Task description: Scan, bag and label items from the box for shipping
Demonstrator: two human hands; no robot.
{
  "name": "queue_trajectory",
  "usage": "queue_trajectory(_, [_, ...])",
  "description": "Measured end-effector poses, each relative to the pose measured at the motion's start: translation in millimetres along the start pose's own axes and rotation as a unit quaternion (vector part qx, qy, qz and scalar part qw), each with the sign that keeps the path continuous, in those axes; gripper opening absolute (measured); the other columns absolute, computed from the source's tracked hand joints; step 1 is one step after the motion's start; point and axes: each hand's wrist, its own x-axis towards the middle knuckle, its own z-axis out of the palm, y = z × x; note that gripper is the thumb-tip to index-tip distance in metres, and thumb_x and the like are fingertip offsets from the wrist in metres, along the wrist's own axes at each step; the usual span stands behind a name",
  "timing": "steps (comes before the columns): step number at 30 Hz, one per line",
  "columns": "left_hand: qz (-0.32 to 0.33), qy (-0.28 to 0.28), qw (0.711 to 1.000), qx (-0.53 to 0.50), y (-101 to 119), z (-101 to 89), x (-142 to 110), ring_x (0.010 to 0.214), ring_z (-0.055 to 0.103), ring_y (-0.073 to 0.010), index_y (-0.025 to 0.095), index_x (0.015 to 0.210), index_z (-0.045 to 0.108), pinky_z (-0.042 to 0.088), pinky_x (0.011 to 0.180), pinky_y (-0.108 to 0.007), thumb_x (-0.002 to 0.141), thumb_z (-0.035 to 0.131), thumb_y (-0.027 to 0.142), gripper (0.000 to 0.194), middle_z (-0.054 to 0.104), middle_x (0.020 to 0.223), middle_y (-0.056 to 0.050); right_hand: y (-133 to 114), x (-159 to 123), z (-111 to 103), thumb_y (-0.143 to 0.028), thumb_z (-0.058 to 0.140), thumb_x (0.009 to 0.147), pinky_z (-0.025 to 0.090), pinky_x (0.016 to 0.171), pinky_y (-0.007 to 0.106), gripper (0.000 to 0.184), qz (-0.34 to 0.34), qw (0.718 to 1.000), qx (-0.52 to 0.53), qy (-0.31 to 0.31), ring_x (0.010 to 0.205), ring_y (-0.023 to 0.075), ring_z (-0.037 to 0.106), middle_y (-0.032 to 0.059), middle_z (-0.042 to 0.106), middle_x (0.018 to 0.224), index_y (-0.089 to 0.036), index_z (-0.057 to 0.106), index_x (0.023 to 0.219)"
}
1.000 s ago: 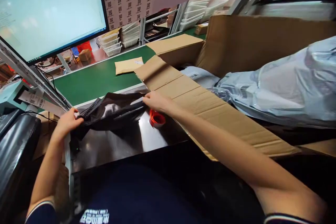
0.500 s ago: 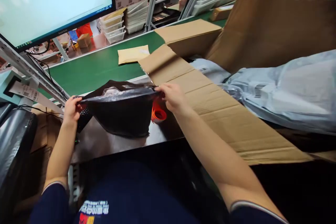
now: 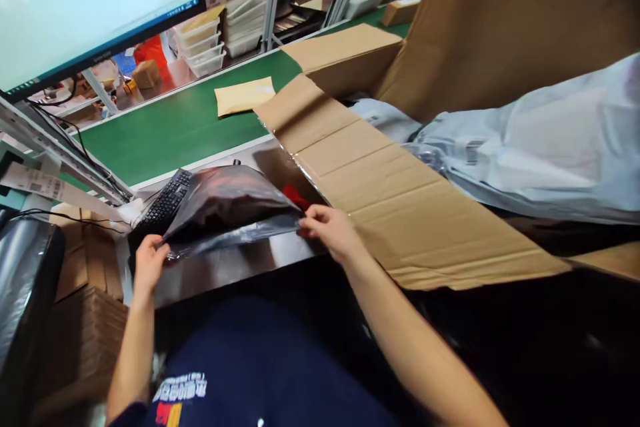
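A dark plastic mailer bag (image 3: 233, 197) lies over the metal bench top (image 3: 200, 278), its near edge a see-through strip pulled straight between my hands. My left hand (image 3: 150, 260) pinches the near left corner between thumb and fingers. At the opposite corner my right hand (image 3: 327, 227) grips the same edge. Whatever the bag contains is hidden under the dark plastic. Something red (image 3: 296, 197) shows just behind the bag's right end, partly covered. A black keyboard (image 3: 167, 200) sticks out from beneath the bag's left side.
An open cardboard box (image 3: 395, 193) with grey plastic parcels (image 3: 525, 147) fills the right. Behind the bench runs a green conveyor belt (image 3: 165, 127) bearing a yellow padded envelope (image 3: 245, 96). A monitor (image 3: 95, 0) hangs upper left; a black plastic roll (image 3: 30, 280) lies below it.
Both hands have come down toward my body with the bag's edge. The bag, earlier upright with its mouth showing, now lies flat. The keyboard shows more, the red item less.
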Motion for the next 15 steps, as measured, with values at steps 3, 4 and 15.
queue_trajectory(3, [-0.123, -0.034, 0.971, 0.201, -111.3, -4.4, -38.1, 0.051, 0.070, -0.0202, 0.024, 0.089, 0.054, 0.054, 0.048, -0.026, 0.080, 0.072, 0.030, 0.021, 0.060, 0.056, 0.007, 99.9, -46.5, 1.6, -0.042, 0.083, 0.051, 0.063, 0.060, 0.031, 0.039, 0.126, 0.990, 0.012, 0.062, 0.055, 0.0160, 0.067, -0.0024, 0.059, 0.055, -0.023, 0.050, 0.058])
queue_trajectory(4, [-0.145, -0.046, 0.951, 0.270, -138.2, -1.7, -46.3, 0.059, 0.075, -0.0226, 0.023, 0.090, 0.055, 0.059, 0.056, -0.029, 0.084, 0.069, 0.025, 0.016, 0.063, 0.058, 0.005, 126.5, -56.9, 6.9, -0.043, 0.081, 0.052, 0.064, 0.063, 0.033, 0.038, 0.153, 0.984, 0.008, 0.090, 0.058, 0.0174, 0.068, -0.0013, 0.061, 0.057, -0.023, 0.049, 0.060])
queue_trajectory(15, [0.162, -0.158, 0.848, 0.479, -211.4, 34.7, -55.5, 0.165, 0.033, -0.0426, 0.015, 0.165, 0.052, 0.033, 0.133, -0.061, 0.083, 0.067, 0.005, 0.083, 0.036, 0.177, -0.025, 253.5, -93.6, 49.1, -0.035, 0.074, 0.058, 0.049, 0.114, 0.064, 0.083, 0.143, 0.918, -0.239, 0.282, 0.134, 0.0422, 0.057, 0.0288, 0.059, 0.140, -0.017, 0.046, 0.134])
